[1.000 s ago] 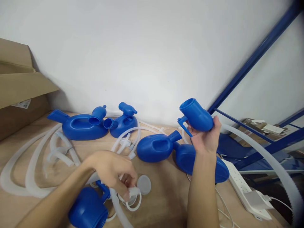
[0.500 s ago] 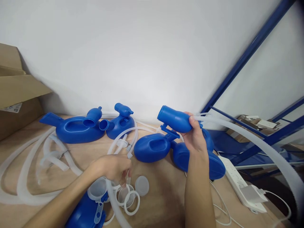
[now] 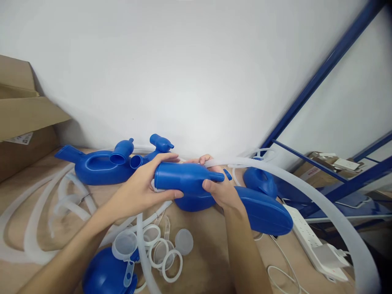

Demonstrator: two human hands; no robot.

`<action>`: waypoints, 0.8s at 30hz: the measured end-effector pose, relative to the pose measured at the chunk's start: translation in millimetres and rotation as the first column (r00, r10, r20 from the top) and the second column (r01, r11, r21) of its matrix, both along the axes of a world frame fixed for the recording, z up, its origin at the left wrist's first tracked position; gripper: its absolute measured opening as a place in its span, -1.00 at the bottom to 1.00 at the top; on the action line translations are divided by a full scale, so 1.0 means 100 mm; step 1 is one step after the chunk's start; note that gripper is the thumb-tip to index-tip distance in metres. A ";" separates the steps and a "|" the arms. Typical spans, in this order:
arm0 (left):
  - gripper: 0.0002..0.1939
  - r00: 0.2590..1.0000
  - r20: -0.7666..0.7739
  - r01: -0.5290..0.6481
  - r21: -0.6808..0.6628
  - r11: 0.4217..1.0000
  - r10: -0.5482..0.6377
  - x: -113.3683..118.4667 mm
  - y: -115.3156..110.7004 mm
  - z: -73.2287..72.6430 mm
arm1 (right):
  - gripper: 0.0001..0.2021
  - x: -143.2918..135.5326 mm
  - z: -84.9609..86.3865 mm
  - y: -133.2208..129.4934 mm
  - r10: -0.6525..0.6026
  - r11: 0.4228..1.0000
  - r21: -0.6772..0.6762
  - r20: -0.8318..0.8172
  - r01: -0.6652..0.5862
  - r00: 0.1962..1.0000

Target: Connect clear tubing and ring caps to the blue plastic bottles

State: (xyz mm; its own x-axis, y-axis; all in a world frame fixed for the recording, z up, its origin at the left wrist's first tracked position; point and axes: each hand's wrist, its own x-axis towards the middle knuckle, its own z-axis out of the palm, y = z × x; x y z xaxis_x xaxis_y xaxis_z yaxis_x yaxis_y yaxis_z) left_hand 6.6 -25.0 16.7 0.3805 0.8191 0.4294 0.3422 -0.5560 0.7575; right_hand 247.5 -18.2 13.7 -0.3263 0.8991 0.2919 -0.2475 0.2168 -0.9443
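The blue plastic piece (image 3: 183, 178) is between my left hand (image 3: 142, 179) and my right hand (image 3: 226, 192), its long axis going left to right, the left gripping its wide end, the right its narrow end.

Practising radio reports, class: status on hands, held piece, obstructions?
Left hand, right hand: both gripping blue spouted piece. Pale hose at right hand. White rings below, clear of hands.

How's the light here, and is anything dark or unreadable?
Head view: the wall is brightest around its middle, with a soft shadow beside the cardboard box; head view: the blue piece between the left hand and right hand looks fairly sharp; head view: the lower right corner is nearly black, and the box's label is too small to read.
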 end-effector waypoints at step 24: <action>-0.19 0.875 0.271 -0.303 -0.340 0.890 0.402 -0.34 0.27 0.05 | -0.48 0.28 -0.10 0.33 -0.416 0.909 0.005 0.011 0.416 0.909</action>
